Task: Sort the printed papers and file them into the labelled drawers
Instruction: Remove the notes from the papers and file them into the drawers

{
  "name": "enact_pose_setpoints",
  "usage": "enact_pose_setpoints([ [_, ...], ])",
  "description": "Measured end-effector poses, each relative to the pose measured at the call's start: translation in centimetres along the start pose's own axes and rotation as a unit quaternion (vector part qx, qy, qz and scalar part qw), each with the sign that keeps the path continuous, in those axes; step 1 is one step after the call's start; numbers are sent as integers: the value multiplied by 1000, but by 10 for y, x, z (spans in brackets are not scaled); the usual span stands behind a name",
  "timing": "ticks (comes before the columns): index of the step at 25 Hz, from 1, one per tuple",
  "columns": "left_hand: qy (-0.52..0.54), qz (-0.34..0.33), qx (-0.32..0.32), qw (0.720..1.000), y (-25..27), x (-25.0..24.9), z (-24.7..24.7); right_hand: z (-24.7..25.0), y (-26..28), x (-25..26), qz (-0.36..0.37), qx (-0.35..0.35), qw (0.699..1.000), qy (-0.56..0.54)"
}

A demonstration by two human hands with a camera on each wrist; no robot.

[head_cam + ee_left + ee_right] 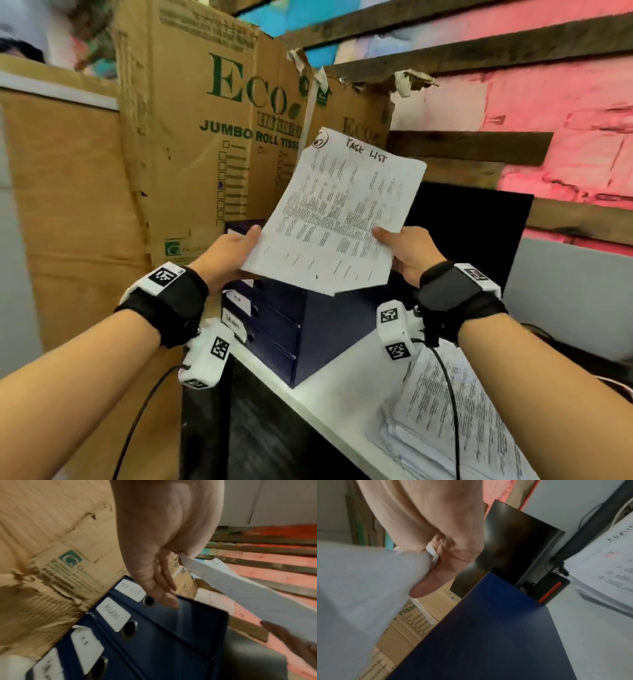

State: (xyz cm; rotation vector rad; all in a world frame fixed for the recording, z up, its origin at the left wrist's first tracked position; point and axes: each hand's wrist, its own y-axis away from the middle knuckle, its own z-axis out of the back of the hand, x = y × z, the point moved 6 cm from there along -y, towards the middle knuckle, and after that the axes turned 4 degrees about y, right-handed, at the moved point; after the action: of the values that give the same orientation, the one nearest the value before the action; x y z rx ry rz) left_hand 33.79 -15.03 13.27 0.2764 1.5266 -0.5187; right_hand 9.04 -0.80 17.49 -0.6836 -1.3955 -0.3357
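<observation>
I hold a printed sheet [339,219] headed "TASK LIST" in the air above a dark blue drawer unit [325,322]. My left hand [233,253] pinches its left edge, thumb on top. My right hand [407,253] pinches the right edge. In the left wrist view the sheet [248,596] runs away to the right, and the drawer unit [154,635] lies below with white labels [112,613] and round finger holes. Its top drawer stands pulled out. In the right wrist view the sheet [359,595] fills the left side over the unit's blue top [488,635].
A stack of printed papers [455,421] lies on the white desk [329,407] at the lower right. A black monitor [472,226] stands behind the drawers. Tall cardboard boxes [205,137] crowd the left and back. A pink boarded wall [548,120] is on the right.
</observation>
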Motion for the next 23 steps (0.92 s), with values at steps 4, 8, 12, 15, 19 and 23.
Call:
enact_pose_setpoints([
  [4, -10, 17, -35, 999, -28, 45, 8, 8, -5, -19, -53, -23, 998, -7],
  [8, -69, -44, -100, 992, -48, 51, 11, 10, -9, -28, -85, -13, 995, -41],
  [12, -211, -23, -138, 967, -50, 44, 4, 2, -10, -26, -90, -10, 993, -81],
  [15, -150, 68, -75, 984, -57, 65, -1, -16, -4, -22, -88, 9, 987, -137],
  [19, -3, 64, -134, 989, -50, 75, 43, -47, 12, 0, -114, 62, 966, -222],
  [23, -51, -9, -174, 983, 2, 50, 108, -108, 40, 28, -148, 149, 954, -213],
])
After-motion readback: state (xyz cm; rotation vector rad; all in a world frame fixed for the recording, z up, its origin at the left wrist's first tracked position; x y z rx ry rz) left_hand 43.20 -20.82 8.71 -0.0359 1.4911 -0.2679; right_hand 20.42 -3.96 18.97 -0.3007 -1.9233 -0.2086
